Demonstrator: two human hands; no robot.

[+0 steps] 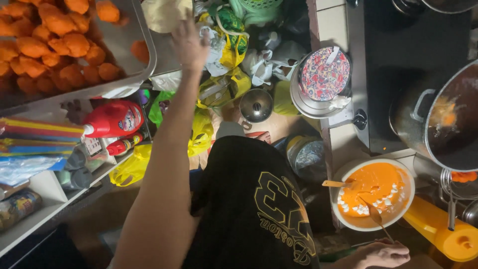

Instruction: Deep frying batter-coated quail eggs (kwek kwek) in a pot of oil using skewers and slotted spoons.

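Beside the stove, the person stood in a black shirt with yellow lettering, both arms spread wide. Their left hand (189,42) was stretched far out over the edge of a metal tray (142,37) heaped with orange fried balls (47,47); its fingers looked loosely spread, but I could not tell whether it gripped anything, since the palm faced away. Just past that hand lay a jumble of yellow plastic bags (226,87) and white ones.

Their right hand (383,253) sat low by the counter's near edge, fingers curled together around the thin handle of a spoon (374,214), whose bowl rested in a white-rimmed bowl of orange batter (371,187). White bits dotted the batter's near side, and a second wooden spoon (336,184) leaned at its left rim.

To the right of the bowl stood a large dark pot (445,124) on the black stove, with something orange in its dark liquid. A round tin with a flowered lid (324,74) stood on the tiled ledge further up, and a small steel pot lid (256,105) lay near it. On the shelf under the tray stood a red bottle (113,118), next to some coloured straws. A yellow handle (440,229) lay beside the batter bowl.
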